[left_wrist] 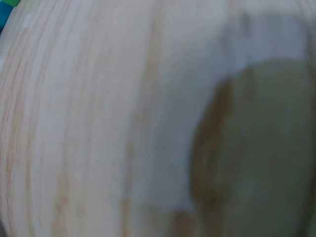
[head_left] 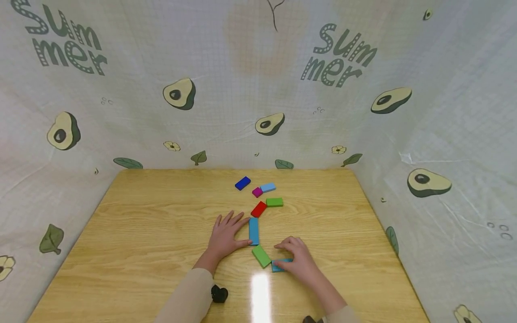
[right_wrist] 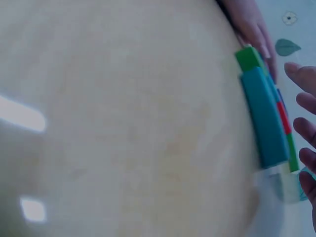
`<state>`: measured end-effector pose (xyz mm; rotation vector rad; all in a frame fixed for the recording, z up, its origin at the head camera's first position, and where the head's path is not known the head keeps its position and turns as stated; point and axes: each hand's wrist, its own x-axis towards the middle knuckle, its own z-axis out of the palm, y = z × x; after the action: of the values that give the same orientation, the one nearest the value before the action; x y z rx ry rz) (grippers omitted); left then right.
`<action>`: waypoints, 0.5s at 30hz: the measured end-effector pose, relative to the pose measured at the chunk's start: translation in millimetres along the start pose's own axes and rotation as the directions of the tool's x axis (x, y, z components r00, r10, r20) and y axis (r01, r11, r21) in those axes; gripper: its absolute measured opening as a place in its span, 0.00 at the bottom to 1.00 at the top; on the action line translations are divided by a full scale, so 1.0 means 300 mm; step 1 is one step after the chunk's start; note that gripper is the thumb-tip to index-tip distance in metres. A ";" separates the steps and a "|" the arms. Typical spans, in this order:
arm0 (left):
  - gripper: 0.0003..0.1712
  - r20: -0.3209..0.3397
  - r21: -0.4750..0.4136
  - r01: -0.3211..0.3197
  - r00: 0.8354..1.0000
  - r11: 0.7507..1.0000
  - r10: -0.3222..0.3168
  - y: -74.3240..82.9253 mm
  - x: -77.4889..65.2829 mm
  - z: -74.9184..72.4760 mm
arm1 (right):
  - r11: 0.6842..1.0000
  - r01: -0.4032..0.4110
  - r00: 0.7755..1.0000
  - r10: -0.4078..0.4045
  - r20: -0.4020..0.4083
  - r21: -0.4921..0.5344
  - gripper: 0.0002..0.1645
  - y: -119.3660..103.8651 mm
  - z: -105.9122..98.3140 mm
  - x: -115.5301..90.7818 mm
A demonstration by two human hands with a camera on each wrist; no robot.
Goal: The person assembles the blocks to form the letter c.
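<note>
My left hand (head_left: pixel 226 237) lies with spread fingers on the table, beside an upright-running blue block (head_left: pixel 253 231). Its index fingertip is at the block's far end and its thumb at the near end. My right hand (head_left: pixel 299 260) is over a second blue block (head_left: pixel 278 269), covering its right part, the fingers loosely bent and apart. A light green block (head_left: pixel 261 256) slants between the two blue ones. In the right wrist view the fingers (right_wrist: pixel 306 128) stand apart beside the blue block (right_wrist: pixel 264 118). Mostly bare wood shows in the left wrist view.
The winding row continues back with a red block (head_left: pixel 259 209), a green block (head_left: pixel 274 202), a light blue block (head_left: pixel 268 187) and a small magenta block (head_left: pixel 257 192). A dark blue block (head_left: pixel 243 183) lies behind. Patterned cloth (head_left: pixel 226 143) surrounds the wooden table (head_left: pixel 161 215).
</note>
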<state>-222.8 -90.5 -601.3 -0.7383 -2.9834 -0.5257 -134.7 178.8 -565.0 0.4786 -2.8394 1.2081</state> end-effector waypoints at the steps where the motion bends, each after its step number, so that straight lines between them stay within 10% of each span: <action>1: 0.48 -0.004 -0.001 -0.001 1.000 1.000 0.001 0.001 0.001 0.000 | 1.000 0.010 1.000 -0.010 -0.011 -0.009 0.23 -0.002 -0.011 0.018; 15: 0.48 -0.016 -0.005 -0.010 1.000 1.000 0.010 0.001 -0.004 0.000 | 0.999 0.021 1.000 -0.022 -0.014 -0.046 0.20 -0.010 -0.088 0.315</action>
<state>-221.7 -90.8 -601.3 -0.7456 -2.9632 -0.5367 -226.5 170.0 -531.6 0.4945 -2.8351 1.1362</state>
